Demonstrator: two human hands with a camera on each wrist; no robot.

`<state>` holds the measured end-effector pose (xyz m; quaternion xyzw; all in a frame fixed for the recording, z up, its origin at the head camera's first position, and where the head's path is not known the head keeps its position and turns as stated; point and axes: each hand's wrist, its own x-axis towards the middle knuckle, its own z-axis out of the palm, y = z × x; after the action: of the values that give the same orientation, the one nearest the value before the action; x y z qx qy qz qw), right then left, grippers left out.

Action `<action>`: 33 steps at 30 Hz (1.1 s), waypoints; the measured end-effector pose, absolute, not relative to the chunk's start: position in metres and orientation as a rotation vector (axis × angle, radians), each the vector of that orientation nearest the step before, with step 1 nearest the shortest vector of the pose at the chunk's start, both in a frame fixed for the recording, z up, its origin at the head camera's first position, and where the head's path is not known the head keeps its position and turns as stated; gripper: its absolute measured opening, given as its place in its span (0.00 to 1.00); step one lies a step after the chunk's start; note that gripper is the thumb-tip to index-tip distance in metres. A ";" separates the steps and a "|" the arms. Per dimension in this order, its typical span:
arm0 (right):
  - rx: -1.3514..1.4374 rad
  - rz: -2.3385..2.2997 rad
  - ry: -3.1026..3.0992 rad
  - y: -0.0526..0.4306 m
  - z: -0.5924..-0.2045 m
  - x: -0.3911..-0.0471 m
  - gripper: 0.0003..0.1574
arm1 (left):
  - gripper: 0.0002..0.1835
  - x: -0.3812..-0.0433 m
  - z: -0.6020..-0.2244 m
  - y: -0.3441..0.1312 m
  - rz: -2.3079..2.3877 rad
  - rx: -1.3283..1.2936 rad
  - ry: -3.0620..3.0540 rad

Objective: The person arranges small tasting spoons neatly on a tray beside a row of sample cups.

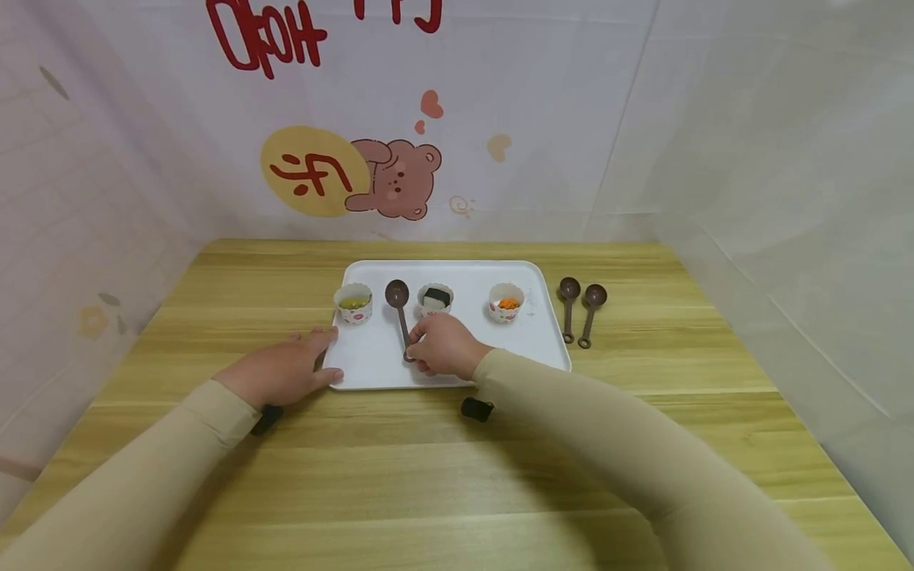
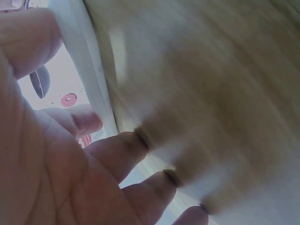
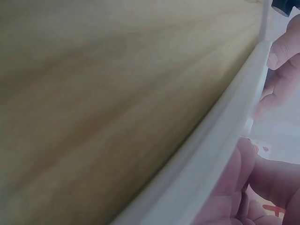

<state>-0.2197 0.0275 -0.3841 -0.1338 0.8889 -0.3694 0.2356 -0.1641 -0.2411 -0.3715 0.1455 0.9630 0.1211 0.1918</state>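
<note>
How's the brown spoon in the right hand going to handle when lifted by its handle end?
Probably stiff: the spoon has a straight handle with no visible sag. Likely to dip bowl-first, since the right hand pinches the end away from the wide bowl. If pushed along the tray, it may slide easily; both look smooth.

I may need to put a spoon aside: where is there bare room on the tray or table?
Bare tray lies between the middle cup and the right cup. The table is bare right of the rightmost spoon. Crowded: the tray's left and middle, around the left cup, held spoon, left hand and right hand.
</note>
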 end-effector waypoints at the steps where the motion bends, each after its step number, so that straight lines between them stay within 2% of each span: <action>1: -0.358 -1.021 2.435 0.026 -0.384 -0.220 0.03 | 0.46 -0.164 -0.371 -0.241 0.335 0.407 2.703; 12: -0.292 -0.999 2.445 0.009 -0.388 -0.223 0.04 | 0.47 -0.165 -0.373 -0.241 0.317 0.399 2.707; 22: -0.370 -0.763 2.553 0.002 -0.385 -0.223 0.23 | 0.47 -0.165 -0.375 -0.242 0.319 0.418 2.720; 28: -0.397 -0.668 2.593 0.000 -0.388 -0.225 0.25 | 0.47 -0.165 -0.375 -0.242 0.319 0.423 2.723; 33: -0.415 -0.608 2.624 -0.002 -0.389 -0.225 0.24 | 0.47 -0.165 -0.374 -0.241 0.318 0.419 2.721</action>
<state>-0.2254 -0.0016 -0.3892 -0.1490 0.9421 -0.2183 0.2064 -0.1647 -0.2412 -0.3735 0.1485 0.9651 0.1127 0.1841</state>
